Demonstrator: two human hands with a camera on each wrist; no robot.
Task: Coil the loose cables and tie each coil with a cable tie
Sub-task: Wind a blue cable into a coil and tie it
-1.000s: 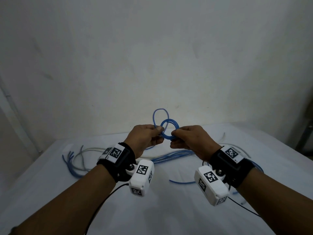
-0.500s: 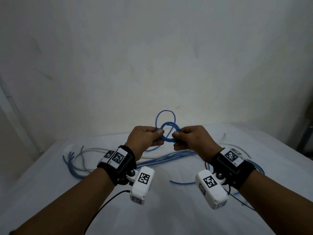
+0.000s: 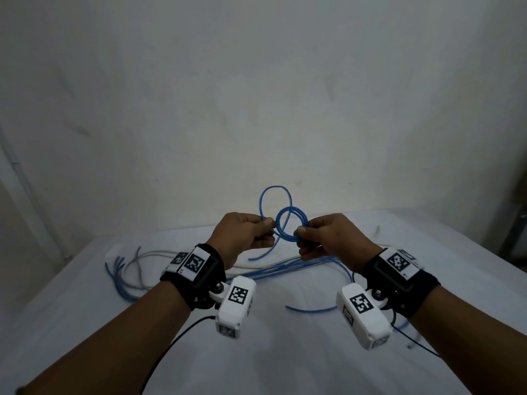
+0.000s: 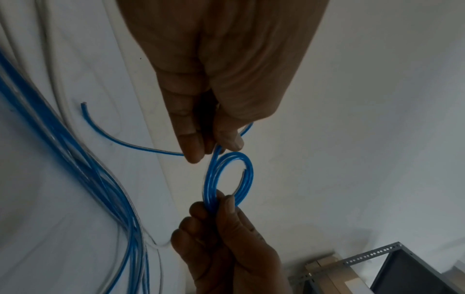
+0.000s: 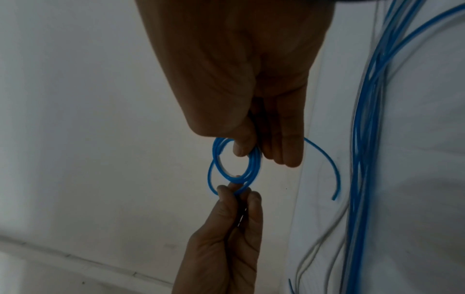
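Note:
A thin blue cable is wound into a small coil [image 3: 291, 223] held in the air between both hands. My right hand [image 3: 303, 240] pinches the coil's right side [image 5: 254, 159] between thumb and fingers. My left hand [image 3: 266, 225] pinches the same cable's free strand beside the coil [image 4: 216, 151]. A larger loose loop [image 3: 273, 198] of that strand rises above the hands, and its cut end [image 4: 84, 105] hangs down toward the table. No cable tie shows in any view.
Several loose blue cables [image 3: 285, 270] and a pale grey one [image 3: 148, 255] lie spread on the white-covered table [image 3: 273, 352] under the hands. A plain wall stands close behind. A perforated metal frame [image 4: 377, 258] and a cardboard box stand off the table's right side.
The loose loop above the hands has grown larger and shifted left while the small coil stayed pinched. Both hands have drifted slightly down and apart.

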